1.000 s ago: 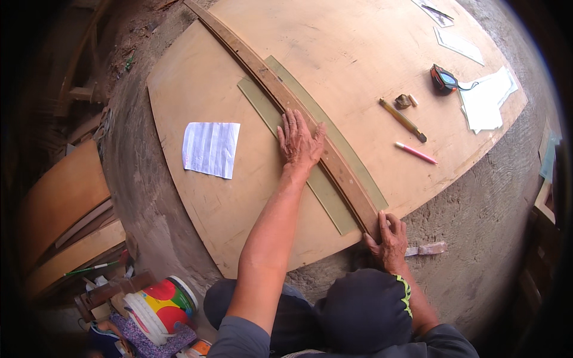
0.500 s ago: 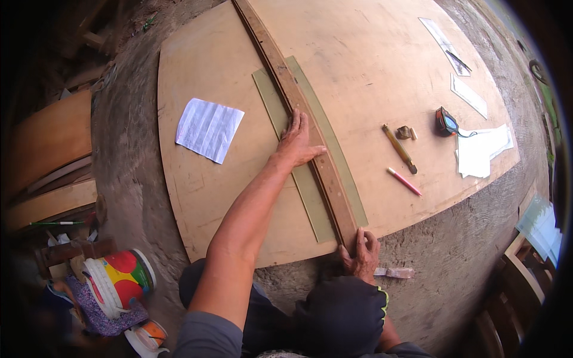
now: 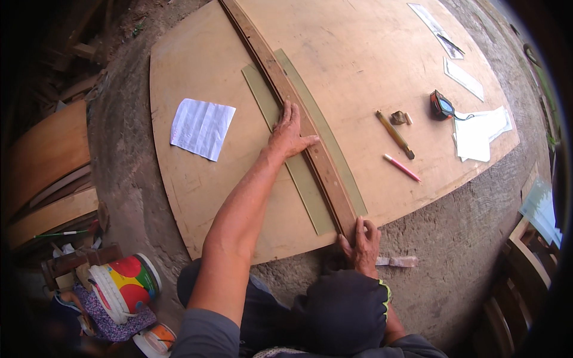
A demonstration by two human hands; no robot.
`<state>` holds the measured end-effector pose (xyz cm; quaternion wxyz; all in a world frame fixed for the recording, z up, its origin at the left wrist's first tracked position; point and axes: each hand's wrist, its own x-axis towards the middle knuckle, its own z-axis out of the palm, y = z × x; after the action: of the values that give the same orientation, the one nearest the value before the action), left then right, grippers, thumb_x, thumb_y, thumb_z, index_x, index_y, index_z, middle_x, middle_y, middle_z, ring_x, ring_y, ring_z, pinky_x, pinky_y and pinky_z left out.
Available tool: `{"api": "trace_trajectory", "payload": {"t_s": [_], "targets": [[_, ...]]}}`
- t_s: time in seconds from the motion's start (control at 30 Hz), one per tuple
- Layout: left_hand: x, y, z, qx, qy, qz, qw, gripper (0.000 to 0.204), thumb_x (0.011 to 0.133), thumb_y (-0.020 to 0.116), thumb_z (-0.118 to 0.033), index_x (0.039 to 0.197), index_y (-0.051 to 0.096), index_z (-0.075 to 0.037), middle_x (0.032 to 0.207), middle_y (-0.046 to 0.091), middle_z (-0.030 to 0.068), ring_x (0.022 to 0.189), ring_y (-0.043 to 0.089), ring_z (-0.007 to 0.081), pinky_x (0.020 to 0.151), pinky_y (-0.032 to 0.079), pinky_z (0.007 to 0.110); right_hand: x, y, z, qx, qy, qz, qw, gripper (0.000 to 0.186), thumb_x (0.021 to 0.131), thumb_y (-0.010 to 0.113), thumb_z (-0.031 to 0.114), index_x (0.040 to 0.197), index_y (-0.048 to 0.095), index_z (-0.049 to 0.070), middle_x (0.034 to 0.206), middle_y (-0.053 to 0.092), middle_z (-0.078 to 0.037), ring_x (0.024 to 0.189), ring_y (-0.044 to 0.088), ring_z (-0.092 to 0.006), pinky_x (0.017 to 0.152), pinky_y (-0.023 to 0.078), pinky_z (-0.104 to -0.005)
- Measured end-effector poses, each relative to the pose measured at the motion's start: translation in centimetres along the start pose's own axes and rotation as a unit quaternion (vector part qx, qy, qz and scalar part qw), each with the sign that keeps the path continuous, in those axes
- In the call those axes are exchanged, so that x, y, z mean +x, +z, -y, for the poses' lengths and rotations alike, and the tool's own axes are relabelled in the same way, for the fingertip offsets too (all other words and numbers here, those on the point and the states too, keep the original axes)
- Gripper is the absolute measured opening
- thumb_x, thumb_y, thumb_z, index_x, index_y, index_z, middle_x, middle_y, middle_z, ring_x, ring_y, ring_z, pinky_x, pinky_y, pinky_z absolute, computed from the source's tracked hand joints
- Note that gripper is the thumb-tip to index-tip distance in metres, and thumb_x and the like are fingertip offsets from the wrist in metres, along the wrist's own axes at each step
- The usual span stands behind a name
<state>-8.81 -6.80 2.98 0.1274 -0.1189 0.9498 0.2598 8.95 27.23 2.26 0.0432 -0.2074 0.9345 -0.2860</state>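
A long brown wooden strip (image 3: 259, 51) lies lengthwise over a greenish glass pane (image 3: 306, 197) on a large plywood board (image 3: 209, 197). The pane shows on both sides of the strip. My left hand (image 3: 289, 134) rests on the strip at mid-length, fingers stretched forward and thumb spread across the wood. At the strip's near end, by the board's front edge, my right hand (image 3: 363, 243) grips the wood, thumb on the left and fingers on the right. A dark rounded cloth shape (image 3: 343, 310) hides much of my right forearm.
Creased paper (image 3: 203, 128) lies left; a red pencil (image 3: 403, 168), amber rod-shaped tool (image 3: 394, 134) and tape measure (image 3: 441, 105) right. Beyond are narrow pale strips (image 3: 463, 79) and white sheets (image 3: 477, 143). A flat-ended tool (image 3: 400, 261) and colourful bucket (image 3: 128, 280) stand off the board.
The view has shifted slightly, so the board and its things appear a little higher and farther left. Both hands keep their places on the wooden strip.
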Motion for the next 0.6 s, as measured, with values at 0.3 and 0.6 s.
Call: {"api": "trace_trajectory", "payload": {"t_s": [0.3, 0.6], "targets": [[0.14, 0.24, 0.21, -0.005, 0.004, -0.003, 1.000, 0.125, 0.080, 0.079, -0.055, 0.160, 0.006, 0.006, 0.169, 0.001, 0.0266, 0.157, 0.010, 0.0380, 0.126, 0.024, 0.046, -0.18, 0.09, 0.01, -0.011, -0.004, 0.001, 1.000, 0.079, 0.083, 0.082, 0.026, 0.148, 0.045, 0.000, 0.129, 0.051, -0.021, 0.102, 0.052, -0.0381, 0.088, 0.048, -0.0478], [0.07, 0.14, 0.18, -0.008, -0.007, 0.002, 1.000, 0.126, 0.079, 0.080, -0.056, 0.161, 0.007, 0.005, 0.170, 0.001, 0.0248, 0.158, 0.010, 0.0367, 0.127, 0.022, 0.043, -0.22, 0.19, 0.34, -0.010, 0.006, -0.002, 1.000, 0.079, 0.083, 0.082, 0.025, 0.148, 0.045, -0.001, 0.129, 0.050, -0.021, 0.103, 0.052, -0.0383, 0.089, 0.049, -0.0482]]}}
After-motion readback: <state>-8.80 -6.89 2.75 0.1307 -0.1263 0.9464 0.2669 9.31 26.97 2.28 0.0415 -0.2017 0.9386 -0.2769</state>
